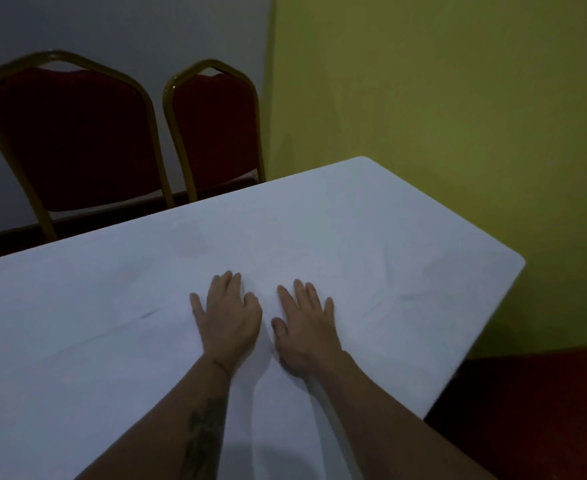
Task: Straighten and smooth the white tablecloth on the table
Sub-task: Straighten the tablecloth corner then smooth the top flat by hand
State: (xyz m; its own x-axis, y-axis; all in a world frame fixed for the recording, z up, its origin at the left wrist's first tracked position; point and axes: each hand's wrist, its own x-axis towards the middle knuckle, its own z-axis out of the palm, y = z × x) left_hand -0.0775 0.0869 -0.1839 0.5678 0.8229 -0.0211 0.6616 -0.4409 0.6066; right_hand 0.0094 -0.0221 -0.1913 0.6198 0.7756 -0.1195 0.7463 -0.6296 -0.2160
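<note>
Hands: left hand (pixel 229 320) and right hand (pixel 307 329) pressed flat side by side, fingers spread, gripping nothing.
Cloth: white tablecloth (pixel 77 323) spread beneath them; faint creases (pixel 406 296) at right.
Risk: uneven pressure could bunch a fold between the hands or drag the cloth askew.

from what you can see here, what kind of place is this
Probably a banquet or function hall. Two red padded chairs with gold frames, one beside the other, stand against the wall, and a long table wears a white tablecloth that both hands press flat.
</note>
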